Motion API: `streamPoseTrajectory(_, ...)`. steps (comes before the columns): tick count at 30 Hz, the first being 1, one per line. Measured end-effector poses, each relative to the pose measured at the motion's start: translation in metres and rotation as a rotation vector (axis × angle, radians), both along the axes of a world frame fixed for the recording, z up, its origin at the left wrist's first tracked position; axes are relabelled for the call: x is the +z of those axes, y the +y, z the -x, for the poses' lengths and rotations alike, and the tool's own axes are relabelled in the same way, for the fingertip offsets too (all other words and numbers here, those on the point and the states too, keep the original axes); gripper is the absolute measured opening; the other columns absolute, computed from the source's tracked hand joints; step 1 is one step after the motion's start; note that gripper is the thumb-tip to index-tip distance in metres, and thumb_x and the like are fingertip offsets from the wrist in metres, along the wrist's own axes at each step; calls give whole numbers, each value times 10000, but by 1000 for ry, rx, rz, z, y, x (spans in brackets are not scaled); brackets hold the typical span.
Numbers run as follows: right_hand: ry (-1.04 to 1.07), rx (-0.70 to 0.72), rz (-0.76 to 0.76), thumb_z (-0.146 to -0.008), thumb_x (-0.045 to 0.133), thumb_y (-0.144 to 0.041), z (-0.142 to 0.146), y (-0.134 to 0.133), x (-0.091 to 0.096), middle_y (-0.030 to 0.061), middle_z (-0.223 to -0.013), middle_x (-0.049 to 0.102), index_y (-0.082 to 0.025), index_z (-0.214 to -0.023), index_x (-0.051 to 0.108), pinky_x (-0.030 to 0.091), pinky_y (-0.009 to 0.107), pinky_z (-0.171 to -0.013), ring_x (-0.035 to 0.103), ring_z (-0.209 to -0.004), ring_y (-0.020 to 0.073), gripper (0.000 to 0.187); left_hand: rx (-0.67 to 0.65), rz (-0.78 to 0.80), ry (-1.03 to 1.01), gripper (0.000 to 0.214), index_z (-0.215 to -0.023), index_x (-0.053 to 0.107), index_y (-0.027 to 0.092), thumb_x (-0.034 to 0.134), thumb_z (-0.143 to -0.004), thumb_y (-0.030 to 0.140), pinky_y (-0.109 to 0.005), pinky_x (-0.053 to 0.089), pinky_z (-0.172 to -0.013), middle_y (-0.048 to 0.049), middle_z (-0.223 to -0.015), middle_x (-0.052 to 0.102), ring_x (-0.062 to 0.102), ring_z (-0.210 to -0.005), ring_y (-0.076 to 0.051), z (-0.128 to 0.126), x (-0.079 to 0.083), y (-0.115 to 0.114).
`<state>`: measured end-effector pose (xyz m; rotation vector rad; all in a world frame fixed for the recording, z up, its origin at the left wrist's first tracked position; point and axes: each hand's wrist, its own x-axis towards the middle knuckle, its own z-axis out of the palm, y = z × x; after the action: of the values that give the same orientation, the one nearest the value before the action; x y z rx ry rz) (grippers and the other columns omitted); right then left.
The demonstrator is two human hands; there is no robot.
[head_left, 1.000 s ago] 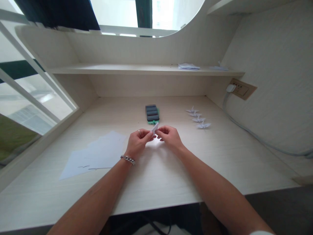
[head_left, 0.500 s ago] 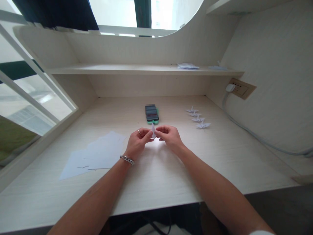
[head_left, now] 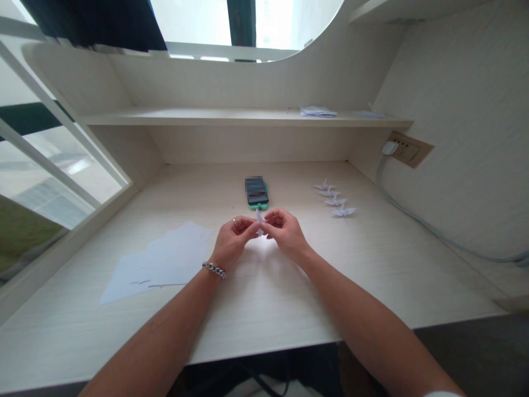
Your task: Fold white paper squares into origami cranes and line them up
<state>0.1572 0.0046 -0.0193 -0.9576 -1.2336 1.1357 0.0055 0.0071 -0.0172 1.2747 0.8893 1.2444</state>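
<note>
A pale wood-grain desk (head_left: 363, 286) fills most of my feed, with a shelf (head_left: 198, 117) along its back and a curved window opening above that. At the middle of the desk I have both hands close together, pinching one small white folded paper (head_left: 259, 217) between them. The left hand (head_left: 232, 240) grips it between thumb and fingers from the left, the right hand (head_left: 289, 234) likewise from the right; I can't make out its finer creases from here. It stands roughly upright, its tip near the bottom end of a dark phone (head_left: 257, 194) with green edges, whose screen reads as blurred to me. A silver chain bracelet (head_left: 214, 269) circles the left wrist. To the right I see four small paper cranes (head_left: 343, 212) in a slanting row, well apart from the hands. Overlapping white sheets (head_left: 165, 256) lie to the left, near the left forearm.
</note>
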Motion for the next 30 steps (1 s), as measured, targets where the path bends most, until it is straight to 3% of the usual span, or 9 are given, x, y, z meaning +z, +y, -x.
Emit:
streamPoseTrajectory(4, -93, 39, -84, -692, 731, -317, 0, -3, 1, 19, -736, 646, -164, -794, 640, 507, 256, -571, 606, -665, 139, 205, 1, 18, -39, 303, -781, 670, 134, 793, -669, 388, -299, 543, -738, -39, -754, 701, 652, -710, -144, 1, -1, 2)
streamPoseTrajectory(7, -135, 84, -105, -649, 780, -347, -1, -5, 3, 28, -799, 662, -171, -872, 646, 513, 264, -619, 615, -714, 149, 314, -8, 18, -63, 291, -781, 679, 137, 791, -673, 382, -269, 532, -686, -36, -746, 696, 643, -692, -139, 3, -3, 4)
streamPoseTrajectory(12, -196, 32, -123, -616, 808, -402, -1, -8, 3, 22, -784, 653, -179, -832, 627, 504, 256, -615, 599, -698, 144, 360, -2, 61, -51, 297, -750, 679, 128, 809, -642, 372, -243, 504, -631, -33, -713, 681, 622, -657, -130, 4, -4, 5)
streamPoseTrajectory(20, -72, 108, -41, -683, 739, -378, -1, -4, 3, 36, -811, 677, -170, -861, 661, 522, 268, -572, 618, -683, 147, 285, 25, 89, -108, 287, -748, 669, 135, 803, -633, 361, -312, 547, -730, -23, -717, 672, 638, -686, -143, 3, 5, 1)
streamPoseTrajectory(25, -67, 81, 37, -680, 693, -280, 1, -2, 2, 5, -723, 666, -168, -797, 645, 504, 240, -544, 614, -646, 131, 169, 109, 1, -30, 262, -773, 671, 139, 794, -636, 326, -304, 542, -707, -26, -733, 685, 643, -687, -151, 1, 1, 2)
streamPoseTrajectory(30, -7, 24, 45, -661, 736, -355, 3, 0, -1, 17, -710, 671, -163, -770, 640, 507, 255, -579, 619, -634, 136, 241, 122, -111, 138, 241, -762, 667, 144, 776, -664, 334, -271, 509, -644, -27, -700, 669, 617, -632, -141, 0, 3, 1)
